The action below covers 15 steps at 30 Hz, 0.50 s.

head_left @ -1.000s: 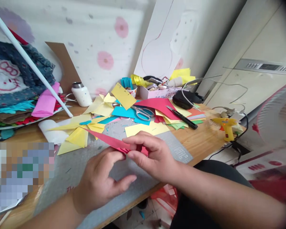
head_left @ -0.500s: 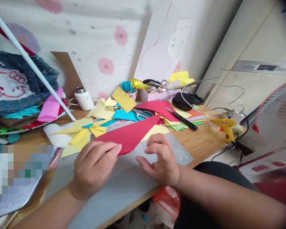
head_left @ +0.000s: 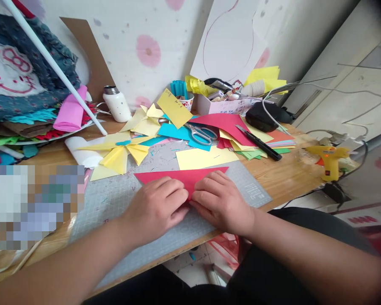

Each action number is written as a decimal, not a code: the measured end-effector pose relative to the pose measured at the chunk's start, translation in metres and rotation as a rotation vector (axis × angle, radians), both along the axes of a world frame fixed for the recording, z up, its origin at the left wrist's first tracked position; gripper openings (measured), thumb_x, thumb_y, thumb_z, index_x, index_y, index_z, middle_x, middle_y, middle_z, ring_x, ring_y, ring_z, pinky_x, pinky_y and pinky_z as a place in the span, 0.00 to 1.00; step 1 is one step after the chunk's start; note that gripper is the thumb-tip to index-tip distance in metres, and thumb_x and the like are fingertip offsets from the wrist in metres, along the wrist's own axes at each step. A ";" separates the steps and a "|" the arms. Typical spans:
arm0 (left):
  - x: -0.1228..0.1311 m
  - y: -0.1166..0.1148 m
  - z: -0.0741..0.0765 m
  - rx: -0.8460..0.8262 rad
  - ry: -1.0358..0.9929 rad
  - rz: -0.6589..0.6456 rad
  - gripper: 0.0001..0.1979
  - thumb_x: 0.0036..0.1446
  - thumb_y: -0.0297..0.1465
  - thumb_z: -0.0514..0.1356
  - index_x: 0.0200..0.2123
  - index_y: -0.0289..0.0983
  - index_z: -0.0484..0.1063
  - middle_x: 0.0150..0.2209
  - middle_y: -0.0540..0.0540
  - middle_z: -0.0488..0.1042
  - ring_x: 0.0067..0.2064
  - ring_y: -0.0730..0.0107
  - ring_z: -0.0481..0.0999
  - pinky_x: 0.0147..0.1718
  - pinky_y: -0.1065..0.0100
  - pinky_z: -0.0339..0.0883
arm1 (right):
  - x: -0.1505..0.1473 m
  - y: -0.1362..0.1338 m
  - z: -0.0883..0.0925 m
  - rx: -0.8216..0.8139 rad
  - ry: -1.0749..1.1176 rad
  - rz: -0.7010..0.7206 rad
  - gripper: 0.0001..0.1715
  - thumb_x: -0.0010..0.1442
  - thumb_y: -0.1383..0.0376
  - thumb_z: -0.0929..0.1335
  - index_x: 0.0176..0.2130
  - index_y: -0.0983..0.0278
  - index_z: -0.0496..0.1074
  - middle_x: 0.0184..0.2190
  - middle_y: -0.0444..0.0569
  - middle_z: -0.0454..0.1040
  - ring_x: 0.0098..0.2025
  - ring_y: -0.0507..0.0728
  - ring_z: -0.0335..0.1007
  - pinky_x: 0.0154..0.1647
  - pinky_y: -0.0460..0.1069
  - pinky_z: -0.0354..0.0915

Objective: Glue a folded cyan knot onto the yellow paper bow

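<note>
A red paper triangle [head_left: 184, 175] lies flat on the grey cutting mat [head_left: 114, 199], its long edge facing away from me. My left hand [head_left: 157, 207] presses down on its near left part with curled fingers. My right hand [head_left: 222, 201] presses on the near right part, fingertips meeting the left hand's at the triangle's near point. Both hands cover the lower tip of the paper.
Yellow folded paper shapes [head_left: 120, 154], a yellow sheet [head_left: 203, 157], scissors [head_left: 201, 134], a black utility knife [head_left: 260, 144] and a yellow glue gun [head_left: 328, 160] lie on the wooden desk [head_left: 292, 178]. A white bottle [head_left: 117, 103] and a stack of coloured materials [head_left: 25, 106] stand at the left.
The red paper, held up off the mat in my left hand half a second ago, now lies flat as a triangle. Both hands have come down onto it.
</note>
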<state>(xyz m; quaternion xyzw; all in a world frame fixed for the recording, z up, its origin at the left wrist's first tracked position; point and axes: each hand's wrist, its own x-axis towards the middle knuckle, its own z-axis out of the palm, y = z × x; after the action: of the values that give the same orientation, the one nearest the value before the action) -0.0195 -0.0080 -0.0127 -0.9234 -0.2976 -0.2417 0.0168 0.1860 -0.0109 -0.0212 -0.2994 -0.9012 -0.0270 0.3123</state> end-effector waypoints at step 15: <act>0.000 0.006 -0.010 -0.432 0.098 -0.169 0.11 0.63 0.25 0.51 0.31 0.37 0.72 0.28 0.50 0.68 0.30 0.72 0.68 0.29 0.71 0.60 | 0.011 -0.006 -0.007 -0.534 -0.039 0.117 0.13 0.59 0.76 0.61 0.35 0.67 0.74 0.31 0.50 0.72 0.33 0.53 0.65 0.33 0.47 0.61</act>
<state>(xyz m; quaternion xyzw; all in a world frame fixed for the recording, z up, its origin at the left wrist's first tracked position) -0.0196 -0.0024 -0.0225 -0.9379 -0.2627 -0.1281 -0.1870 0.1972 -0.0171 -0.0284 -0.3178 -0.8980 0.2240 0.2060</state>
